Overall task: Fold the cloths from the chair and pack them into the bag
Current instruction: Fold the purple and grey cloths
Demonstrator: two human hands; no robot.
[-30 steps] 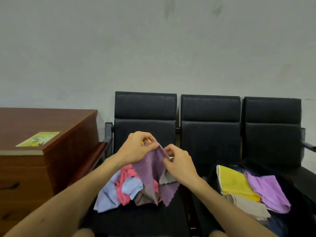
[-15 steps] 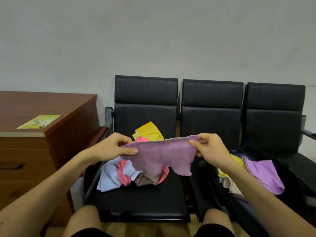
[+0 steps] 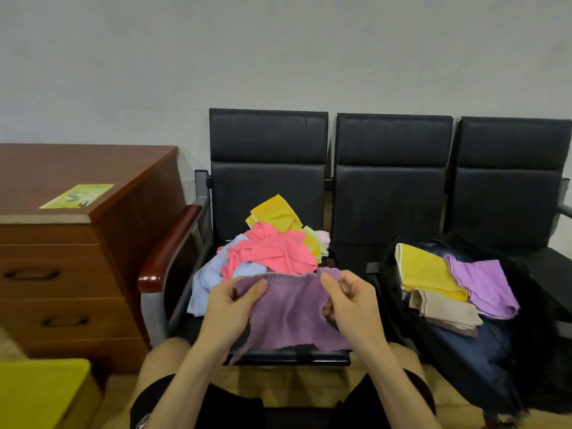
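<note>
Pinching purple cloth top edge, left hand, right hand, bag open

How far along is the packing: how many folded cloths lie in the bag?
3: a yellow cloth at the back left, a lilac cloth to its right, a beige cloth in front. Others may hide underneath.

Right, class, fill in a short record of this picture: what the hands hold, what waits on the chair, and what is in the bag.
Held: purple cloth, pinched at its top edge by left hand and right hand
Chair: loose pile of cloths, unfolded
Bag: open; holds folded yellow cloth, lilac cloth, beige cloth
</note>
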